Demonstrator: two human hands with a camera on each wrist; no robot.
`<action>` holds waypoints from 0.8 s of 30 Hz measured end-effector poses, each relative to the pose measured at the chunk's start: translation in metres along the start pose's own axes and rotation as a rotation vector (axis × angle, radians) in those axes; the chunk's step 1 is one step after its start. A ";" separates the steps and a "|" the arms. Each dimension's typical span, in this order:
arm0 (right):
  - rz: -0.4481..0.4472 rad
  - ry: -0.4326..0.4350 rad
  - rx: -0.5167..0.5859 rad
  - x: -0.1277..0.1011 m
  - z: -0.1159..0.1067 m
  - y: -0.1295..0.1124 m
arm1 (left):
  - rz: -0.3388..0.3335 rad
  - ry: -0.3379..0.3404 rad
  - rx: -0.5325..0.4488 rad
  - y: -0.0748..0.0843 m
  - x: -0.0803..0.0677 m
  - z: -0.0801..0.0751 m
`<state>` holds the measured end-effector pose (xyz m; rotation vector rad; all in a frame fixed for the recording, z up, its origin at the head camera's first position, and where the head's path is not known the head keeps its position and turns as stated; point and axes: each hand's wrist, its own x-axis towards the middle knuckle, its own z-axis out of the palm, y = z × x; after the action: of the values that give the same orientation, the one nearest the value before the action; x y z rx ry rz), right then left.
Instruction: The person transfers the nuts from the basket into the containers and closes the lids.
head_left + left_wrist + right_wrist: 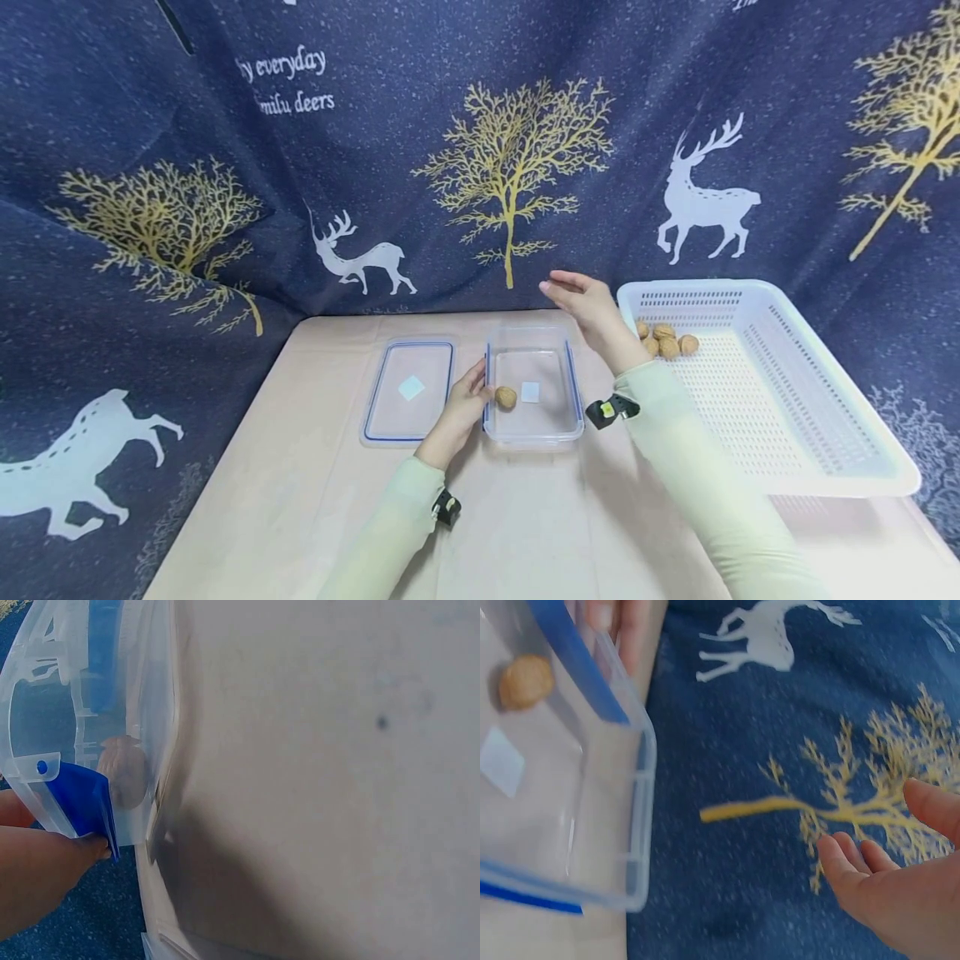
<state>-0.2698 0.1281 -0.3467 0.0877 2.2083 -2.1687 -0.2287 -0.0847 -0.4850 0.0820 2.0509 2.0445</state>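
Note:
A clear plastic food container (534, 435) with blue side clips stands on the table, a single walnut (506, 397) lying inside near its left wall. At that left wall, my left hand (463, 408) holds the container by its side; the left wrist view shows the thumb at the lower end of a blue clip (82, 799). My right hand (592, 312) is raised beyond the container's back right corner, holding nothing. In the right wrist view its fingers (847, 862) are spread from the thumb, well apart from the container wall.
Left of the container lies its clear lid (408, 400) with a blue seal. A large white plastic basket (765, 400) stands on the right, several walnuts (666, 342) gathered at its back left corner. A dark blue patterned cloth (480, 150) hangs behind the table.

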 end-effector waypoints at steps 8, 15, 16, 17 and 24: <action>0.018 0.046 0.012 0.002 -0.035 -0.009 | -0.002 0.000 -0.002 0.002 -0.002 0.000; -0.009 0.049 0.033 -0.002 -0.066 -0.013 | 0.001 0.006 -0.003 0.002 -0.003 0.000; -0.014 0.050 0.050 -0.002 -0.071 -0.014 | 0.000 0.007 -0.001 0.002 -0.002 0.000; -0.015 0.052 0.077 -0.002 -0.075 -0.014 | -0.001 0.008 0.001 0.002 -0.002 0.000; -0.031 0.073 0.155 -0.003 -0.105 -0.013 | -0.010 -0.023 -0.009 0.001 0.001 -0.001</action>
<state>-0.2674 0.2326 -0.3316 0.1407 2.0876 -2.3873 -0.2302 -0.0850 -0.4847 0.0931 2.0241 2.0375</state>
